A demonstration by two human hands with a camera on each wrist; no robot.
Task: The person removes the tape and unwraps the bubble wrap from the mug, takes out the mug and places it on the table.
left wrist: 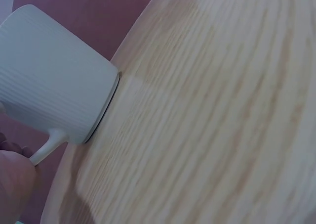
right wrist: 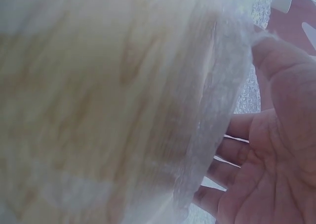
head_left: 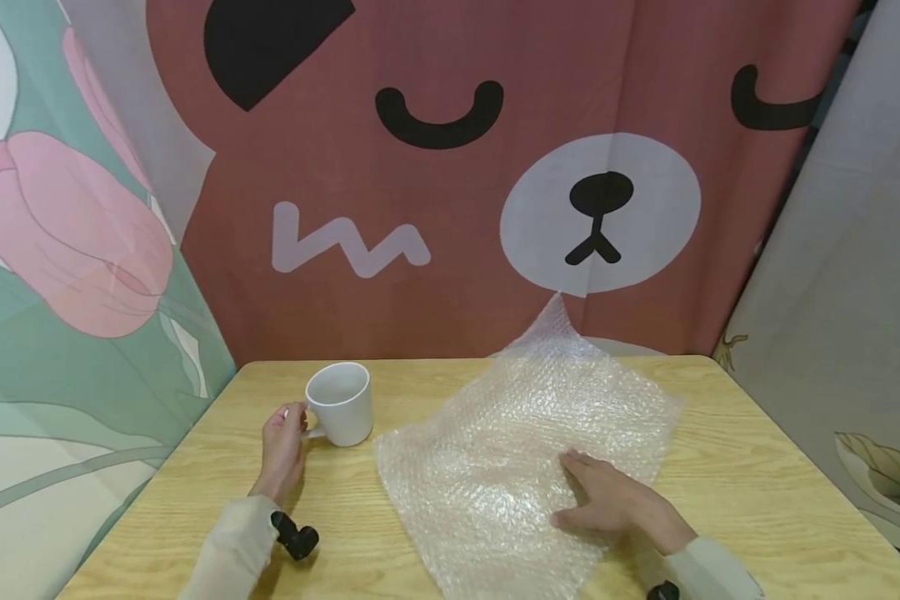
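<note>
A white mug (head_left: 348, 414) stands upright at the back left of the wooden table. My left hand (head_left: 283, 443) holds it by the handle, and in the left wrist view the mug (left wrist: 54, 70) shows fine ribs on its side, with the thumb by its handle (left wrist: 49, 146). To the right of the mug lies a large sheet of clear bubble wrap (head_left: 487, 475), its far corner standing up against the curtain. My right hand (head_left: 615, 504) rests on the sheet's right part, fingers extended and spread from the thumb. In the right wrist view the fingers touch the wrap's edge (right wrist: 210, 120).
The light wooden table (head_left: 765, 500) has rounded far corners. Behind it hangs a reddish-brown curtain (head_left: 450, 308) with a bear's face. A floral cloth (head_left: 67, 350) hangs at the left and a grey one (head_left: 832, 317) at the right.
</note>
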